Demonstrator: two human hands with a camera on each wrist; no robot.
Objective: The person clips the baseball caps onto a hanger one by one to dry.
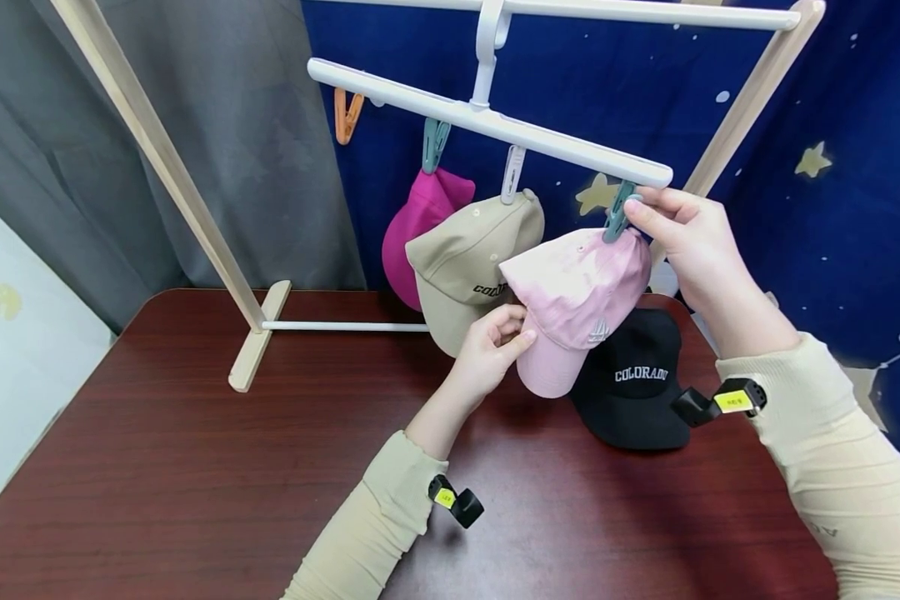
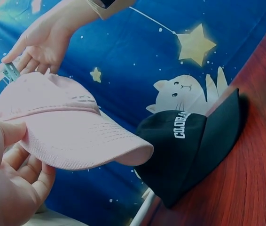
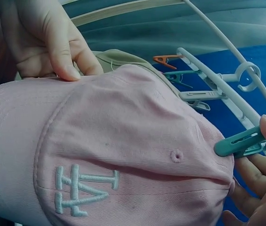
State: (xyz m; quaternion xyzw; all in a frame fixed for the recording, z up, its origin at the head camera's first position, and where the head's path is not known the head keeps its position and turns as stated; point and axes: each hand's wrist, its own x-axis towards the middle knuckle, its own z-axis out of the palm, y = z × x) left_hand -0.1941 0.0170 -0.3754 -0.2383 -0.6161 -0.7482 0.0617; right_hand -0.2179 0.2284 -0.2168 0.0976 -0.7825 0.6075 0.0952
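A light pink baseball cap (image 1: 570, 283) with a white embroidered logo hangs at the right end of a white clip hanger (image 1: 495, 125). My left hand (image 1: 491, 350) pinches its edge where brim meets crown, thumb on one side and fingers on the other, as the left wrist view shows. At the cap's back, a teal clip (image 3: 241, 141) bites the pink fabric. Thumb and fingers of my right hand (image 1: 697, 237) pinch this clip just below the hanger bar. Beside the pink cap hang a beige cap (image 1: 472, 250) on a white clip and a magenta cap (image 1: 420, 233) on another teal clip.
A black cap (image 1: 641, 358) lettered COLORADO sits on the dark red table (image 1: 195, 483), behind the pink one. An orange clip (image 1: 347, 115) hangs unused at the hanger's left end. The hanger hooks over a white rail (image 1: 607, 10) between wooden posts (image 1: 165, 167).
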